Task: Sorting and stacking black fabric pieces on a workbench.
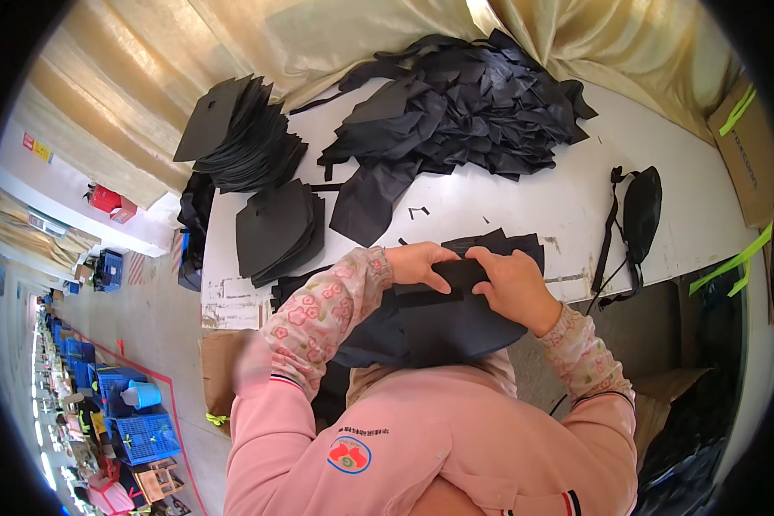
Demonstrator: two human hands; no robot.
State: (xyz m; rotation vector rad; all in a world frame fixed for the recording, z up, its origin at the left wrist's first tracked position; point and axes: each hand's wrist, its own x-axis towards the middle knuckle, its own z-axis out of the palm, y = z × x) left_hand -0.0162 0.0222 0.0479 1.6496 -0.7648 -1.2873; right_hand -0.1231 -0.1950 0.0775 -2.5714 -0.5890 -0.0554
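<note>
A black fabric piece lies across my lap at the table's front edge, with a darker flat strip across its upper part. My left hand pinches its far edge, thumb pointing inward. On the same edge, a short way to the right, my right hand is closed with thumb and fingers together. More black fabric pieces lie just beyond my hands, partly hidden by them. Left of my left forearm sits a low stack of black panels, each with a small slot.
On the white table, a heap of crumpled black fabric fills the back middle. A taller panel stack stands back left. A black pouch with straps lies at right. Beige curtains hang behind; a cardboard box stands far right.
</note>
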